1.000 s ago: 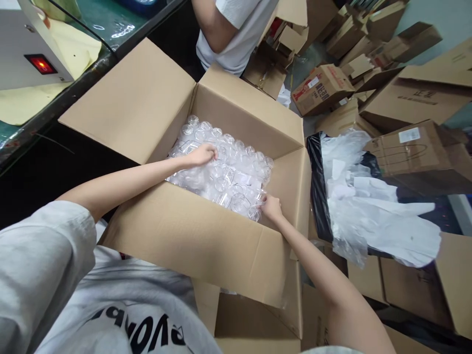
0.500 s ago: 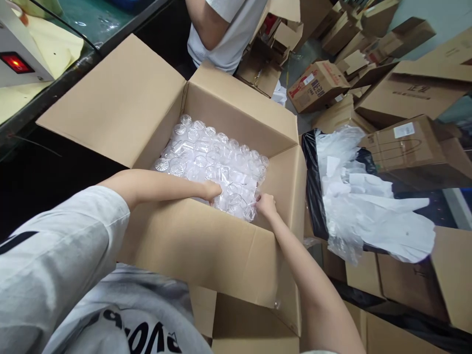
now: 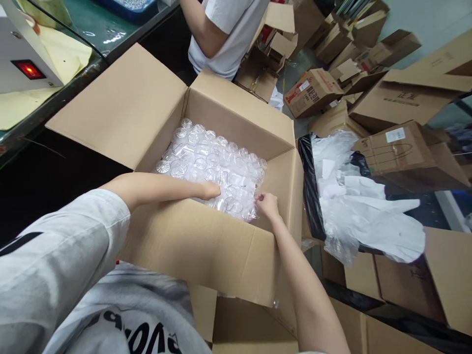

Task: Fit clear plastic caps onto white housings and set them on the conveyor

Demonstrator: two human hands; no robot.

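Note:
Inside an open cardboard box point(image 3: 177, 223) lies a layer of clear plastic pieces point(image 3: 217, 162) with round ends, seemingly wrapped in clear film. My left hand point(image 3: 210, 190) reaches over the near flap, its fingers curled down at the near edge of the layer; the fingertips are hidden. At the layer's right corner, my right hand point(image 3: 267, 204) has thumb and fingers pinched together on the edge of the clear plastic, close to the box's right wall.
Another person point(image 3: 224, 39) stands beyond the box. On the left is a worktable point(image 3: 81, 22) with a white machine point(image 3: 25, 54) and its lit red switch. To the right, a black-lined bin point(image 3: 309, 187) overflows with white plastic scraps point(image 3: 368, 216). Cardboard boxes point(image 3: 313, 92) are piled behind.
The view has shifted slightly, so the background sits lower and further left. Both hands stay at nearly the same places on the plastic layer; the left hand's fingers look slightly more tucked.

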